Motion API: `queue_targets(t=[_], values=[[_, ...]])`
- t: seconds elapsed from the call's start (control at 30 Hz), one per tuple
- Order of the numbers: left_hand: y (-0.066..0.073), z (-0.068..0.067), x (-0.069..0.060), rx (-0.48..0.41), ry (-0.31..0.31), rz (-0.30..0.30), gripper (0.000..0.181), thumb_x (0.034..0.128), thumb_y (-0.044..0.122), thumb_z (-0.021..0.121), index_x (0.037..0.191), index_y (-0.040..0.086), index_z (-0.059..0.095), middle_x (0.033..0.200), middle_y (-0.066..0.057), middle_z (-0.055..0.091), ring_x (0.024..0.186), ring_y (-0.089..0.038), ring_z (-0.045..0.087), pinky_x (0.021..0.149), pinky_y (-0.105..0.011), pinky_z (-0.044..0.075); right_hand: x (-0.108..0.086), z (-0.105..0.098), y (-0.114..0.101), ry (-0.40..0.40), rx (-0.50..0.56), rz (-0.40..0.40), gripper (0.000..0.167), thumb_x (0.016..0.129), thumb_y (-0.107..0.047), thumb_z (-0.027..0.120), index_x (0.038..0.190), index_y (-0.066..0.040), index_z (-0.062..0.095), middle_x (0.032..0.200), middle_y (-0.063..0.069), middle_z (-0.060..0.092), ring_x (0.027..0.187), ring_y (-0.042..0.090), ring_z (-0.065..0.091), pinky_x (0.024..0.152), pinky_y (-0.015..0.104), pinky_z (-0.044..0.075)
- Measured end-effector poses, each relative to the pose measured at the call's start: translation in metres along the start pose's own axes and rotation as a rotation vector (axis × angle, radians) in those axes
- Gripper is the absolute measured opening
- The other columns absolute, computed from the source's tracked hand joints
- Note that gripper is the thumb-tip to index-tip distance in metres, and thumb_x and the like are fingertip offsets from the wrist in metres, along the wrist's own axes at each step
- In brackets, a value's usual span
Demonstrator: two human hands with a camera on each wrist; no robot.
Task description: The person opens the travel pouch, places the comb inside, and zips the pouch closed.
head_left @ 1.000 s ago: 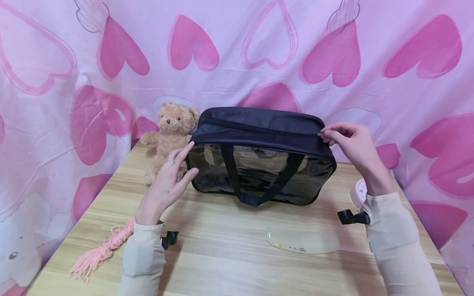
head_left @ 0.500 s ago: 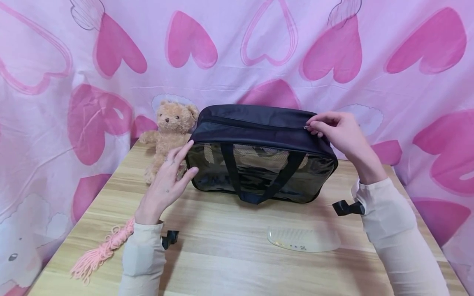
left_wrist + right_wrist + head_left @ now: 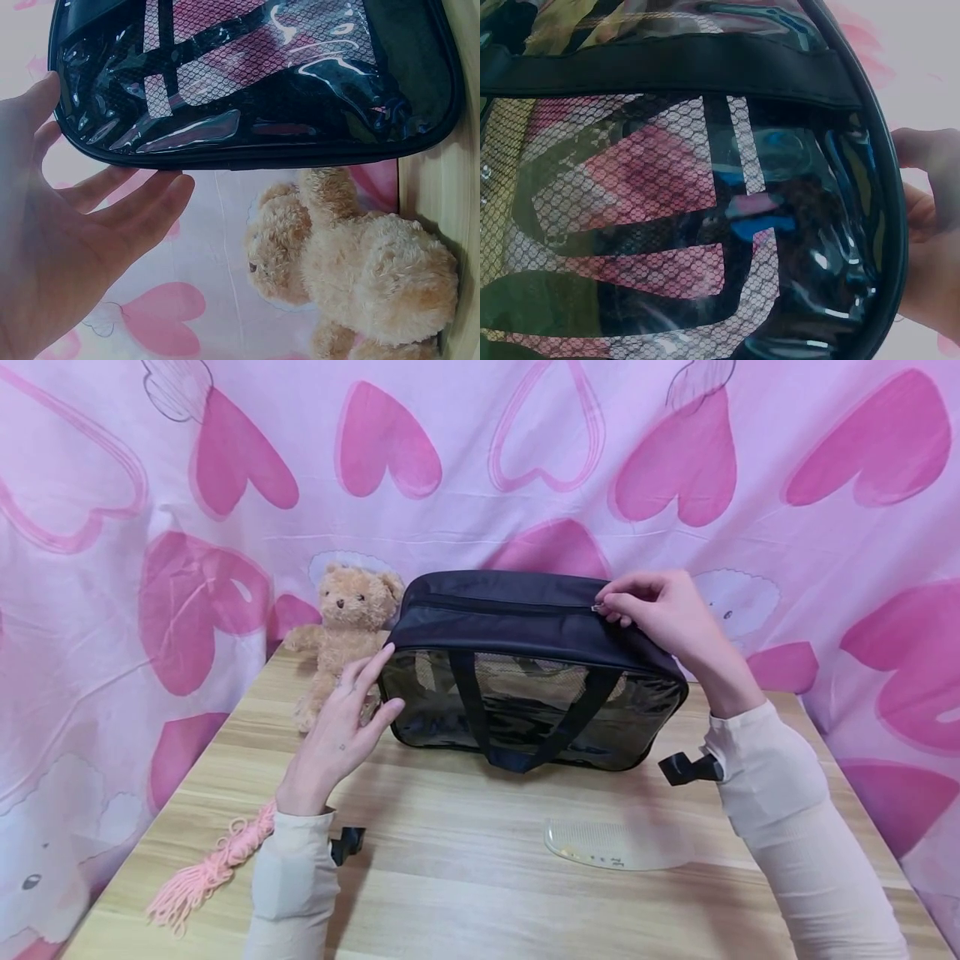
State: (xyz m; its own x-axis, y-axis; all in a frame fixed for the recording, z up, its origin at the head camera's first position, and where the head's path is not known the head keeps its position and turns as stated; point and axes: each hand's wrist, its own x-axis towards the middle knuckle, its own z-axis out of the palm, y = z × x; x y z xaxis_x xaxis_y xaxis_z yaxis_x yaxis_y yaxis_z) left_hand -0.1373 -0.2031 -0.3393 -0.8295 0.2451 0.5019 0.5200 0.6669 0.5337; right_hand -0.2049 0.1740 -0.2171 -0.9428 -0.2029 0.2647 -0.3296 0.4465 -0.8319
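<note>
A black bag (image 3: 495, 631) with a see-through front stands on the table, its handle hanging down the front. The right hand (image 3: 663, 610) pinches the metal zipper pull (image 3: 597, 607) on the bag's top, right of the middle. At the bag's left end the left hand (image 3: 337, 727) rests its fingertips, fingers spread and fairly straight. The left wrist view shows the left hand (image 3: 97, 217) against the bag's edge (image 3: 262, 159). In the right wrist view, the bag's mesh and clear panel (image 3: 652, 172) hide part of the right hand (image 3: 934, 232).
A tan teddy bear (image 3: 348, 631) sits behind the left hand, near the bag's left end. Pink yarn (image 3: 217, 864) lies at the left of the wooden table (image 3: 450, 877). A translucent comb (image 3: 618, 847) lies in front of the bag. A heart-patterned cloth (image 3: 465, 452) hangs behind.
The right hand has moved left along the bag's top with the zipper pull. The left hand has stayed at the bag's left end. The pale round object by the right sleeve is out of sight.
</note>
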Motion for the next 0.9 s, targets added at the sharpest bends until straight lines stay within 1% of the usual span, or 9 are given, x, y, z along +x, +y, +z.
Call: queue_targets(t=[0.17,0.33,0.47,0.7,0.9], values=[[0.000,0.001,0.002,-0.001,-0.011,0.005,0.067,0.0951,0.027,0.059,0.151,0.035,0.024,0.138,-0.008,0.040,0.090,-0.025,0.052,0.077,-0.043,0.040,0.001,0.003,-0.002,-0.003,0.001,-0.001,0.023,0.092,-0.015,0.063,0.101,0.005,0.070,0.082,0.001,0.070,0.074,0.011,0.063,0.063,0.019,0.047],[0.000,0.001,0.001,-0.031,-0.014,-0.020,0.067,0.0945,0.028,0.060,0.150,0.036,0.025,0.140,-0.009,0.038,0.093,-0.029,0.057,0.079,-0.046,0.044,0.007,0.013,-0.005,-0.027,0.030,-0.027,0.021,0.092,-0.012,0.062,0.100,0.007,0.069,0.083,0.005,0.069,0.075,0.013,0.063,0.064,0.021,0.048],[-0.001,0.000,0.000,-0.050,-0.014,-0.028,0.067,0.0943,0.027,0.061,0.150,0.036,0.026,0.140,-0.010,0.037,0.097,-0.033,0.059,0.082,-0.049,0.045,0.012,0.020,-0.010,-0.047,0.023,-0.040,0.020,0.093,-0.011,0.061,0.099,0.006,0.070,0.083,0.008,0.068,0.074,0.015,0.062,0.064,0.022,0.048],[-0.002,0.000,0.000,-0.029,-0.015,-0.019,0.067,0.0947,0.028,0.060,0.150,0.036,0.024,0.140,-0.009,0.038,0.099,-0.031,0.058,0.085,-0.046,0.044,0.018,0.023,-0.017,-0.072,0.016,-0.038,0.022,0.093,-0.011,0.060,0.100,0.008,0.069,0.083,0.008,0.068,0.073,0.015,0.061,0.065,0.022,0.048],[0.000,-0.001,0.002,-0.020,-0.015,-0.016,0.066,0.0948,0.030,0.060,0.150,0.037,0.024,0.141,-0.009,0.038,0.103,-0.029,0.055,0.086,-0.047,0.042,0.021,0.029,-0.021,-0.091,0.053,-0.039,0.019,0.092,-0.009,0.061,0.098,0.008,0.067,0.084,0.009,0.069,0.072,0.016,0.062,0.064,0.023,0.048]])
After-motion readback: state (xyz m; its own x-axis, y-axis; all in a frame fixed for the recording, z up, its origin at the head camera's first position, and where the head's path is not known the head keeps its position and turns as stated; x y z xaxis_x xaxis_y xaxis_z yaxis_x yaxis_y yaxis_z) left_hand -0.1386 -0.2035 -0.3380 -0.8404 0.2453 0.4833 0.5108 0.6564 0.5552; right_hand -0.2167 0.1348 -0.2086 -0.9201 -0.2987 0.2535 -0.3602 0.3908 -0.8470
